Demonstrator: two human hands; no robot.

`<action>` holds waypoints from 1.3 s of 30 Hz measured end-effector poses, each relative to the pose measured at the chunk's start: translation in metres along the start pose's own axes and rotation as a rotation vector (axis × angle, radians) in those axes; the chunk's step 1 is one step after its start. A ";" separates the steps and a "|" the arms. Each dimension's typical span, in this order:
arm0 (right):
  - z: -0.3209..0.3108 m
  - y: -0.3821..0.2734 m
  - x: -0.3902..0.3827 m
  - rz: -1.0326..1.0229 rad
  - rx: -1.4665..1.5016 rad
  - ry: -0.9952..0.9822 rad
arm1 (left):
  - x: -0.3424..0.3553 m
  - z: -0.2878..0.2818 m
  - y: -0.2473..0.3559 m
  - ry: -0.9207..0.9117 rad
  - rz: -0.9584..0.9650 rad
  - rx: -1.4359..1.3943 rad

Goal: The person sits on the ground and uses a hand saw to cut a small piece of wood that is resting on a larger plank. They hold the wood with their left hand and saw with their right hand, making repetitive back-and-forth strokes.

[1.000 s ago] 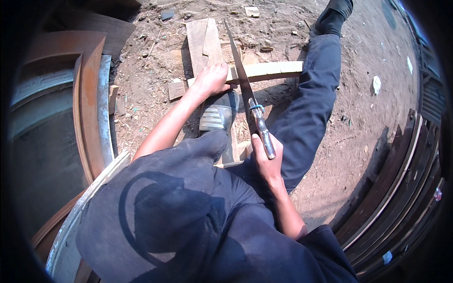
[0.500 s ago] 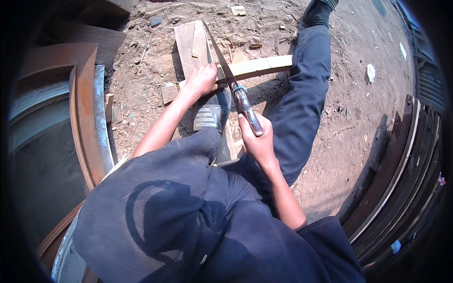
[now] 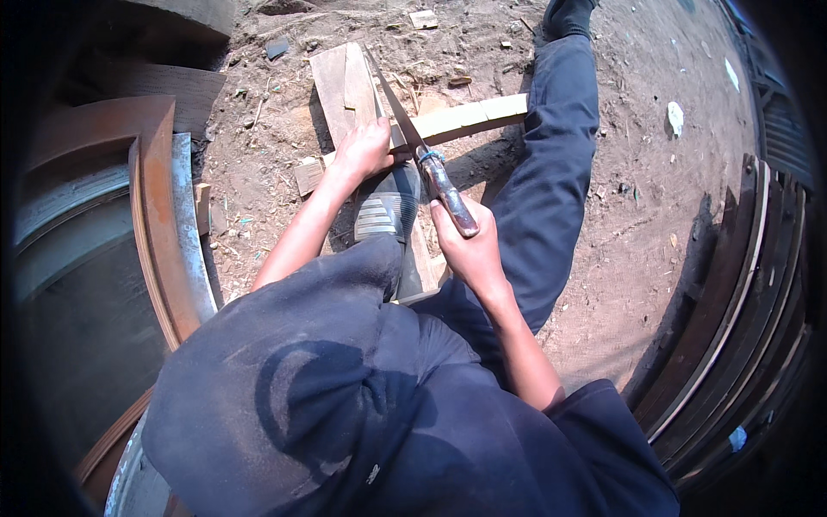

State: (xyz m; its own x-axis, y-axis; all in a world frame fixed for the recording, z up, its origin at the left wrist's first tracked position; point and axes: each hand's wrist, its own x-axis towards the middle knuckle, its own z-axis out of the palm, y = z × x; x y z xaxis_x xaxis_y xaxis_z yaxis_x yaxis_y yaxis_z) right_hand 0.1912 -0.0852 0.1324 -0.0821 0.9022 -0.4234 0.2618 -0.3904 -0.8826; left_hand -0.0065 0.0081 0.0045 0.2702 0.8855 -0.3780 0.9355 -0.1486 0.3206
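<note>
My right hand (image 3: 469, 241) is closed around the worn handle of a handsaw (image 3: 398, 110), whose narrow blade points away and to the left. The blade crosses a pale, slightly curved strip of wood (image 3: 474, 115). My left hand (image 3: 365, 151) grips that strip just left of the blade, its fingers partly hidden. Beneath the strip lies a wider board (image 3: 338, 82) on the ground. My shoe (image 3: 382, 211) rests against the wood right below my left hand. The strip's right end meets my outstretched right leg (image 3: 558, 155).
On the left stand brown wooden frames (image 3: 159, 189) with a bluish-white strip (image 3: 189, 220) beside them. Dark wooden slats (image 3: 732, 319) lie stacked at the right. Wood scraps (image 3: 308, 177) and chips litter the dirt ground (image 3: 642, 215).
The saw and my right hand have shifted slightly toward the left and away, partly along with a small shift of the whole view. My left hand keeps its hold on the wood strip.
</note>
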 end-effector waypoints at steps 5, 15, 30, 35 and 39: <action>-0.019 -0.017 -0.047 0.064 -0.040 0.003 | 0.000 -0.004 0.001 -0.002 0.014 0.038; -0.010 -0.015 -0.036 0.046 -0.036 0.006 | -0.002 -0.005 -0.002 0.041 0.024 -0.025; -0.017 -0.011 -0.061 0.039 -0.048 0.039 | 0.002 -0.002 -0.003 0.024 0.028 0.002; 0.003 0.002 -0.019 -0.051 -0.053 0.044 | 0.004 0.001 -0.004 -0.004 0.028 -0.021; -0.001 0.012 -0.014 -0.061 -0.031 0.040 | -0.002 -0.004 -0.002 0.048 0.027 -0.053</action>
State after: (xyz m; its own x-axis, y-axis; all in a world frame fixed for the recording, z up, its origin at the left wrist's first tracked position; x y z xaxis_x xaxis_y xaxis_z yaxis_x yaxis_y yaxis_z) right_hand 0.1961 -0.1018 0.1280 -0.0603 0.9311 -0.3597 0.2875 -0.3289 -0.8995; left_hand -0.0099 0.0089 0.0083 0.2831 0.9015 -0.3273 0.9144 -0.1506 0.3758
